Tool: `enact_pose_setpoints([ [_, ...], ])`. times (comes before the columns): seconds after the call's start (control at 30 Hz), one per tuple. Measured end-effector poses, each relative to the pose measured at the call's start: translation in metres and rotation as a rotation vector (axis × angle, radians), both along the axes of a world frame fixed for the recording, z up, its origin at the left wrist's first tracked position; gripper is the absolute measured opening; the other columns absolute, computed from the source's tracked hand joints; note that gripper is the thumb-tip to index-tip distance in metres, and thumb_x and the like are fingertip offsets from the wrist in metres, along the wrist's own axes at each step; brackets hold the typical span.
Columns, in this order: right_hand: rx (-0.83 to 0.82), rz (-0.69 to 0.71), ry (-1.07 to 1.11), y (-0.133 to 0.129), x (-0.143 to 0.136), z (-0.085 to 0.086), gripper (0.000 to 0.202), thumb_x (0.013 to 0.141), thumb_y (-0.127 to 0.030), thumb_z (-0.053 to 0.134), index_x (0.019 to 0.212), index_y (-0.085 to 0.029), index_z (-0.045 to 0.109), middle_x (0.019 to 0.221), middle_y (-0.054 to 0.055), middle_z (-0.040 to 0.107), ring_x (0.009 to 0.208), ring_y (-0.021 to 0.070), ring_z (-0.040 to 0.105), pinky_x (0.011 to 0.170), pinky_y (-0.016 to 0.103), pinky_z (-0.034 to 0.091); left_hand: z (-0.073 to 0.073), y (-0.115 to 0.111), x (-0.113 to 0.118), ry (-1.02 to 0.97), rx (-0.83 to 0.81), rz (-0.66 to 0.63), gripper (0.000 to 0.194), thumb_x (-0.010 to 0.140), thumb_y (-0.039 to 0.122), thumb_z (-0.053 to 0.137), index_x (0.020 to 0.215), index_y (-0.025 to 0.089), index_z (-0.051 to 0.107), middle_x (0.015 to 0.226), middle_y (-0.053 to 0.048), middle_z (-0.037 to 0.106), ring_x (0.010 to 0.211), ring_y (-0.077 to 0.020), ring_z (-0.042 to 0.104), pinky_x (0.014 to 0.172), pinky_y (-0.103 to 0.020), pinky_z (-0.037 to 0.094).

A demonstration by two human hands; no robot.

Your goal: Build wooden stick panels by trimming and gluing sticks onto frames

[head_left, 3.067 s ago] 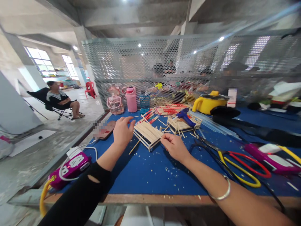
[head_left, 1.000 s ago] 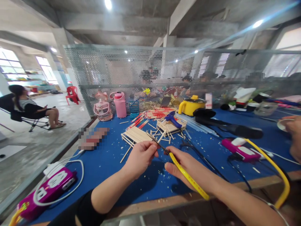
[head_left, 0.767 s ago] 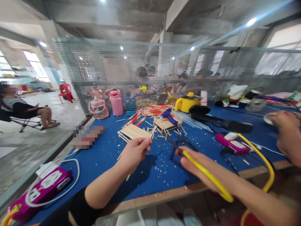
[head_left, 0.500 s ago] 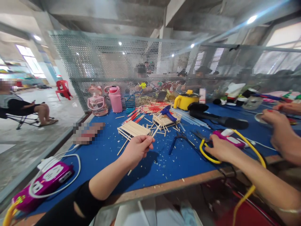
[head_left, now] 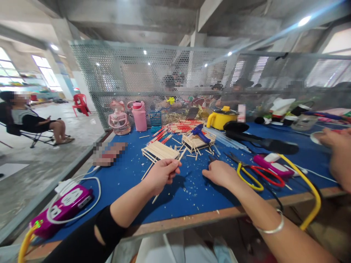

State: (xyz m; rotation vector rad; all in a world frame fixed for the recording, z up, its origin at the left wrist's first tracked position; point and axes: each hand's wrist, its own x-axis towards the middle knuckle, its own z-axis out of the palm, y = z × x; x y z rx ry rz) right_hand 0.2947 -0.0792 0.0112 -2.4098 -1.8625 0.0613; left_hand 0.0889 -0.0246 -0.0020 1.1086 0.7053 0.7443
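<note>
Pinching stick [head_left: 182, 153] in closed left hand [head_left: 160, 176]; curling right hand [head_left: 221, 173] over pliers [head_left: 211, 159], in from front edge of surface [head_left: 178, 202], grasp unclear. Likely tool pickup; calls for firm grip.

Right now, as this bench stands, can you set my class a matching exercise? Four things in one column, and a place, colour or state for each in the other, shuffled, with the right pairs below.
Things
1. Glue gun
2. Pot
3. Scissors
4. Left hand

Place, colour or state
A. One red handle, one yellow
B. Pinching thin wood
C. Lying on a stick frame
D. Yellow, with a lid on

Right pairs: 1-C, 2-D, 3-A, 4-B
</note>
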Motion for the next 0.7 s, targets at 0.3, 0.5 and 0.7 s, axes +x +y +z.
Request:
enact_pose_setpoints([
  [0.3,0.193,0.079,1.066,-0.055,0.009,0.025,0.039,0.079,-0.053,0.051,0.061,-0.019,0.050,0.051,-0.003,0.047,0.044,0.0084,0.038,0.042,0.021,0.027,0.009,-0.007,-0.002,0.021,0.171,-0.068,0.034,0.067,0.048,0.071,0.072,0.015,0.064,0.083,-0.004,0.055,0.062,-0.0085,0.045,0.040,-0.014,0.032],
  [0.5,0.195,0.164,1.746,-0.051,-0.008,0.015,0.031,0.081,-0.045,0.055,0.066,-0.018,0.055,0.053,-0.003,0.048,0.044,0.0065,0.040,0.043,0.018,0.031,0.007,-0.010,-0.004,0.024,0.182,-0.339,0.035,0.074,0.049,0.066,0.076,0.014,0.064,0.068,0.001,0.050,0.043,-0.0022,0.031,0.038,-0.017,0.024],
  [0.7,0.033,0.349,1.899,-0.045,-0.018,0.000,0.049,0.061,-0.016,0.066,0.107,-0.028,0.059,0.117,0.003,0.055,0.107,0.0201,0.051,0.082,0.036,0.047,0.003,-0.010,-0.005,0.066,0.194,-0.325,0.040,0.074,0.053,0.064,0.081,0.013,0.063,0.051,0.008,0.033,0.040,-0.0029,0.023,0.039,-0.018,0.016],
])
